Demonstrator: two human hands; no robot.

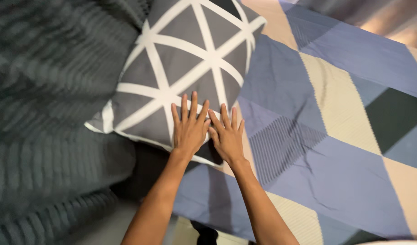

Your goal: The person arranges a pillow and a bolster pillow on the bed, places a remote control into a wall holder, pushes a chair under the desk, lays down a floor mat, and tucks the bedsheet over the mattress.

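pillow: grey square cushion (185,72) with white crossing lines that form triangles; it lies at the bed's left edge, turned diamond-wise, one corner toward the person.
carrier: bed under a sheet (335,149) of blue, cream and dark grey blocks; the pillow sits on its left side, partly over the sheet.
blanket: dark grey ribbed blanket (45,113) is bunched along the left edge of the bed, touching the pillow's left side; blurred, so detail is unclear.
left hand: left hand (189,127) is flat, palm down, fingers spread, pressing on the pillow's near corner; it grips nothing.
right hand: right hand (226,135) is also flat with fingers splayed, just beside the left hand and touching it at the thumb side; it rests on the pillow's lower right border, where the pillow meets the sheet. It grips nothing.
arms: both forearms are bare and come up from the bottom edge of the view.
weight: the pillow looks light, probably an easy one-hand lift.
stiffness: soft and puffy; it likely gives under the palms and springs back, so a flat push may dent it rather than slide it.
surface: woven cloth cover, not slippery; some drag on the sheet is likely.
fragility: none apparent; squeezing seems safe.
where to hold: a pinch at the near corner or along the seam edge, or both hands on opposite sides, seems best.
risk: sliding the pillow may wrinkle the sheet beneath.
hidden: the pillow's underside and any zip are out of sight.
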